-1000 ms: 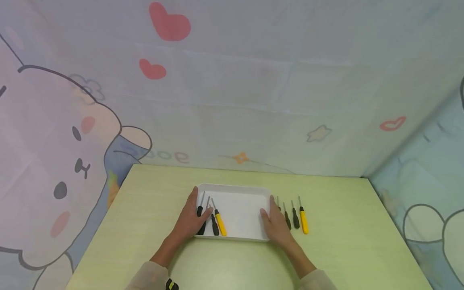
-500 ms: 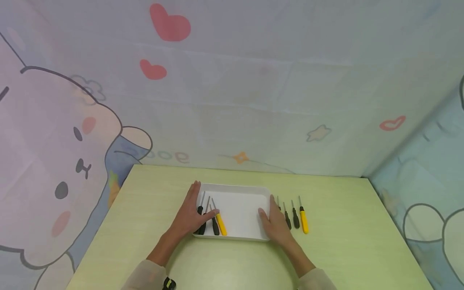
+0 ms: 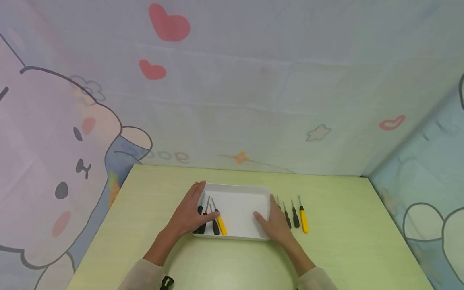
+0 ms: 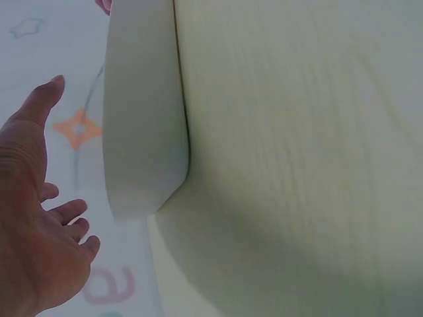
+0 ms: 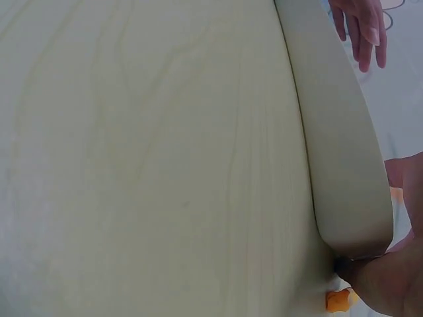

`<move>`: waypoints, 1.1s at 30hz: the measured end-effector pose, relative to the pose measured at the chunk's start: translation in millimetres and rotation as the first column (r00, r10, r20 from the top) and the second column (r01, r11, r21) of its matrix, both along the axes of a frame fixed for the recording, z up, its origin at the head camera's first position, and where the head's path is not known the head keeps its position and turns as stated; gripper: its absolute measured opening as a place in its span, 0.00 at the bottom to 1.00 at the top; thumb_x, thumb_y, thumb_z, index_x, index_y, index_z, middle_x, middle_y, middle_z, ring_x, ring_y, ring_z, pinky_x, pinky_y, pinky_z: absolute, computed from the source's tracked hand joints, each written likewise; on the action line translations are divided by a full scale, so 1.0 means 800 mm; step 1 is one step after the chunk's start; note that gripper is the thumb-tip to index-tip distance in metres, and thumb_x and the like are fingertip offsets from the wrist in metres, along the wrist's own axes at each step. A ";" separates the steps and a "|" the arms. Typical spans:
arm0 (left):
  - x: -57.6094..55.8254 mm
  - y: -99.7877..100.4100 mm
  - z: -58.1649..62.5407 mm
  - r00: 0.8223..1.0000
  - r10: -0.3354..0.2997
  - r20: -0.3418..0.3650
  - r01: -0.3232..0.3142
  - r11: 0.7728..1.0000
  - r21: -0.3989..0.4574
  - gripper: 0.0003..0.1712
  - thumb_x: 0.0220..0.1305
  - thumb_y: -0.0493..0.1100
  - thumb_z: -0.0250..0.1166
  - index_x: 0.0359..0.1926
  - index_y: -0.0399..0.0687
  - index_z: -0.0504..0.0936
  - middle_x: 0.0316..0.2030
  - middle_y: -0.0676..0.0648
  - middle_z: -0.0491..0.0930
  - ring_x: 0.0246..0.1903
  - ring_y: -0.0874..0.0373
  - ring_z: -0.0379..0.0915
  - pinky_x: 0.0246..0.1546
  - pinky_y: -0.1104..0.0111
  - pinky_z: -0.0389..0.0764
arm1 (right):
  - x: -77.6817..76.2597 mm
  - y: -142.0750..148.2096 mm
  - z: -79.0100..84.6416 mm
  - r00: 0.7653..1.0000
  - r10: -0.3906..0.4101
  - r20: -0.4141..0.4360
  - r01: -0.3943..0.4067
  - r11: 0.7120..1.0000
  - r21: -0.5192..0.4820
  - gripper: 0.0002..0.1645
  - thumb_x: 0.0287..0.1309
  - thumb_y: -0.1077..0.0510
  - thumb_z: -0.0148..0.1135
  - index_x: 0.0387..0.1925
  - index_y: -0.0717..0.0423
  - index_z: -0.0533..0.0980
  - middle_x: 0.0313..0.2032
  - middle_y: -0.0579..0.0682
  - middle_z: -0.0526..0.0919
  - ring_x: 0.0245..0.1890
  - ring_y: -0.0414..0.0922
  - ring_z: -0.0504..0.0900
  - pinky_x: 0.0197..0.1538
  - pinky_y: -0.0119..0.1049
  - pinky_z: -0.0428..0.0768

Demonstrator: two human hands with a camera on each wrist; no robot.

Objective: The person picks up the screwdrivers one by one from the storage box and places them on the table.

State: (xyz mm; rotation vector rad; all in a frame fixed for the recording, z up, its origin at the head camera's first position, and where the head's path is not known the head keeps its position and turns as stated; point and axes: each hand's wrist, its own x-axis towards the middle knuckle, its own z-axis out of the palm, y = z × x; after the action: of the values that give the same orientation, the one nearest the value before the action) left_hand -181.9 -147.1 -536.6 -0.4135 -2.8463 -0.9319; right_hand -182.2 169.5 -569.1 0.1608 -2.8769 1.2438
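Note:
A white tray (image 3: pixel 241 209) lies on the table in the head view. In its left part are several screwdrivers, among them one with a yellow handle (image 3: pixel 222 225) and a black-handled one (image 3: pixel 215 227). My left hand (image 3: pixel 186 214) is spread at the tray's left edge, its thumb out over the screwdrivers and partly hiding them. The left wrist view shows that hand's fingers (image 4: pixel 78 211) loose, beyond the tray's front wall (image 4: pixel 145 119). At the right edge, my right hand (image 3: pixel 278 226) has its fingers along the outside and its thumb extended over the tray. In the right wrist view its palm (image 5: pixel 383 284) meets the tray's corner.
Right of the tray, more screwdrivers lie in a row: a yellow-handled one (image 3: pixel 303 220) and black-handled ones, the nearest partly behind my right hand. The pale wood-grain table (image 3: pixel 348 241) ends at a printed cloth backdrop (image 3: pixel 253 92). A dark band (image 3: pixel 166 282) shows near my left sleeve.
My left hand has shifted its fingers up and then right over the tray's back left corner, thumb spreading rightward. The right thumb has moved left over the tray. Tray and screwdrivers look nearly still.

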 end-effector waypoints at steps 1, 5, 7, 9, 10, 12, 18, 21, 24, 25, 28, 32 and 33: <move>0.001 0.001 0.002 1.000 -0.003 0.001 0.003 1.000 -0.012 0.65 0.50 0.76 0.66 0.80 0.55 0.46 0.77 0.45 0.49 0.75 0.48 0.46 0.64 0.45 0.67 | 0.000 0.000 0.000 1.000 -0.002 0.007 0.002 1.000 0.002 0.59 0.64 0.39 0.61 0.77 0.67 0.42 0.74 0.67 0.52 0.72 0.64 0.57 0.71 0.58 0.58; 0.004 0.004 0.009 1.000 -0.015 0.009 0.015 0.998 -0.060 0.64 0.49 0.74 0.69 0.79 0.55 0.49 0.75 0.44 0.53 0.74 0.46 0.51 0.64 0.47 0.68 | 0.001 0.001 0.001 1.000 -0.008 0.017 0.008 1.000 0.005 0.60 0.62 0.37 0.61 0.77 0.66 0.42 0.74 0.66 0.52 0.72 0.64 0.56 0.71 0.58 0.57; 0.005 0.006 0.012 1.000 -0.027 0.009 0.028 0.996 -0.087 0.64 0.49 0.72 0.70 0.79 0.55 0.49 0.75 0.44 0.53 0.73 0.46 0.51 0.64 0.48 0.68 | 0.001 0.002 0.002 1.000 -0.009 0.023 0.009 1.000 0.003 0.60 0.62 0.37 0.61 0.77 0.65 0.42 0.75 0.66 0.52 0.73 0.63 0.56 0.72 0.58 0.57; 0.006 0.007 0.014 0.999 -0.041 0.006 0.042 0.992 -0.117 0.64 0.49 0.72 0.70 0.79 0.54 0.50 0.75 0.45 0.53 0.73 0.47 0.51 0.65 0.49 0.68 | 0.001 0.002 0.001 1.000 -0.008 0.023 0.008 1.000 0.006 0.60 0.62 0.36 0.61 0.77 0.65 0.42 0.75 0.65 0.51 0.73 0.63 0.55 0.72 0.58 0.56; 0.006 0.008 0.015 0.999 -0.050 -0.001 0.050 0.990 -0.131 0.64 0.49 0.72 0.70 0.79 0.54 0.50 0.75 0.46 0.53 0.73 0.47 0.51 0.65 0.50 0.68 | 0.001 0.002 0.000 1.000 -0.008 0.025 0.008 1.000 0.006 0.60 0.62 0.36 0.61 0.77 0.65 0.42 0.75 0.65 0.50 0.73 0.63 0.54 0.72 0.58 0.55; 0.007 0.009 0.017 0.998 -0.064 -0.005 0.062 0.986 -0.157 0.64 0.50 0.72 0.70 0.79 0.53 0.50 0.75 0.47 0.53 0.74 0.48 0.50 0.65 0.50 0.68 | 0.000 0.003 0.000 1.000 -0.009 0.027 0.009 1.000 0.008 0.60 0.62 0.36 0.60 0.77 0.65 0.42 0.75 0.65 0.50 0.73 0.63 0.54 0.72 0.58 0.55; 0.010 0.013 0.020 0.997 -0.079 0.006 0.079 0.979 -0.188 0.64 0.49 0.72 0.70 0.79 0.52 0.51 0.75 0.47 0.54 0.73 0.47 0.53 0.65 0.51 0.69 | 0.000 0.002 0.001 0.999 -0.011 0.033 0.010 1.000 0.005 0.61 0.62 0.35 0.60 0.77 0.64 0.41 0.75 0.64 0.50 0.73 0.63 0.54 0.72 0.58 0.55; 0.010 0.015 0.018 0.997 -0.082 0.008 0.082 0.974 -0.212 0.64 0.49 0.73 0.69 0.79 0.53 0.51 0.74 0.48 0.56 0.72 0.48 0.54 0.64 0.52 0.69 | 0.000 0.002 0.001 0.999 -0.013 0.039 0.013 1.000 0.003 0.61 0.62 0.35 0.61 0.77 0.64 0.41 0.75 0.64 0.50 0.73 0.63 0.54 0.72 0.58 0.55; 0.010 0.017 0.016 0.996 -0.085 -0.010 0.081 0.968 -0.239 0.63 0.49 0.74 0.69 0.78 0.54 0.53 0.73 0.48 0.59 0.71 0.48 0.56 0.63 0.52 0.70 | 0.001 0.002 0.002 0.999 -0.015 0.039 0.015 1.000 0.000 0.61 0.61 0.35 0.61 0.77 0.64 0.41 0.75 0.65 0.51 0.73 0.63 0.54 0.72 0.58 0.56; 0.010 0.018 0.015 0.996 -0.085 -0.013 0.079 0.966 -0.247 0.63 0.48 0.74 0.69 0.78 0.55 0.54 0.73 0.48 0.59 0.71 0.49 0.56 0.63 0.52 0.70 | 0.002 0.002 0.002 0.999 -0.014 0.040 0.014 1.000 -0.001 0.61 0.61 0.35 0.61 0.77 0.64 0.42 0.75 0.65 0.51 0.73 0.63 0.55 0.72 0.58 0.56; 0.010 0.020 0.016 0.996 -0.089 -0.027 0.079 0.963 -0.256 0.62 0.47 0.74 0.70 0.77 0.53 0.58 0.71 0.48 0.62 0.69 0.48 0.59 0.61 0.51 0.72 | 0.002 0.002 0.004 0.999 -0.015 0.039 0.015 1.000 -0.005 0.62 0.61 0.34 0.61 0.77 0.64 0.42 0.75 0.65 0.51 0.73 0.63 0.55 0.72 0.58 0.56; 0.012 0.024 0.019 0.995 -0.099 -0.022 0.089 0.956 -0.278 0.60 0.45 0.75 0.71 0.73 0.50 0.64 0.67 0.47 0.67 0.66 0.48 0.62 0.59 0.53 0.74 | 0.002 0.002 0.004 0.999 -0.015 0.037 0.015 1.000 -0.003 0.62 0.61 0.34 0.61 0.77 0.64 0.42 0.75 0.65 0.51 0.73 0.63 0.55 0.72 0.58 0.56; 0.012 0.025 0.019 0.995 -0.101 -0.018 0.092 0.953 -0.288 0.59 0.45 0.75 0.71 0.72 0.50 0.65 0.66 0.47 0.67 0.65 0.48 0.63 0.58 0.54 0.75 | 0.002 0.002 0.004 0.999 -0.015 0.037 0.015 1.000 -0.002 0.62 0.61 0.34 0.61 0.77 0.64 0.42 0.75 0.65 0.51 0.73 0.63 0.55 0.72 0.58 0.56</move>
State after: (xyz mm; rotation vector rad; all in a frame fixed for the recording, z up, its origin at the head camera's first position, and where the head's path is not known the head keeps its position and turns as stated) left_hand -172.6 -127.1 -521.4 -0.5955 -2.9608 -0.5170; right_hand -180.9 170.9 -566.0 0.1170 -2.9023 1.2609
